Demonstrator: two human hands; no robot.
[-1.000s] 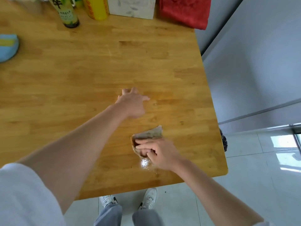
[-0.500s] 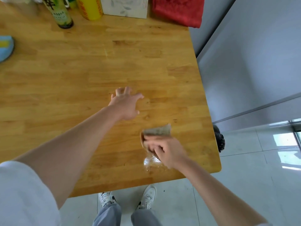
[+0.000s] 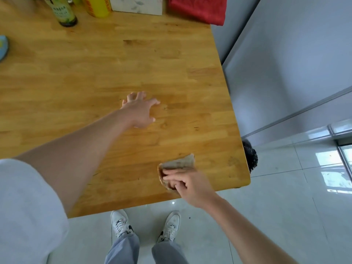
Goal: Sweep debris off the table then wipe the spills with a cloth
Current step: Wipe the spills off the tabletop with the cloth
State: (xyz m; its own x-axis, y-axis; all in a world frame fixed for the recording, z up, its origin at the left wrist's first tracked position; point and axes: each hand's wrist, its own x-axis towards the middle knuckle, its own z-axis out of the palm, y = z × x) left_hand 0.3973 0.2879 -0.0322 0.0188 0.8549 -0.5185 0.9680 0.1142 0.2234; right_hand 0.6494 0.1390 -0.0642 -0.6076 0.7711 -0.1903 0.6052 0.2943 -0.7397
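The right hand (image 3: 187,184) has slid the cloth (image 3: 178,165) back toward the near edge of the table (image 3: 95,73), and the shiny wet spot seen a moment ago by the hand is gone. Its fingers press down on the cloth and curl a little over it. The cloth is small, folded, brownish-grey and looks damp and dirty; one pointed corner sticks out toward 1 o'clock. It lies flat on the wood near the table's near right corner. The left hand (image 3: 140,111) still rests on the table at about 11 o'clock from the cloth, fingers spread wide, holding nothing. The table is smooth yellow wood made of many short strips.
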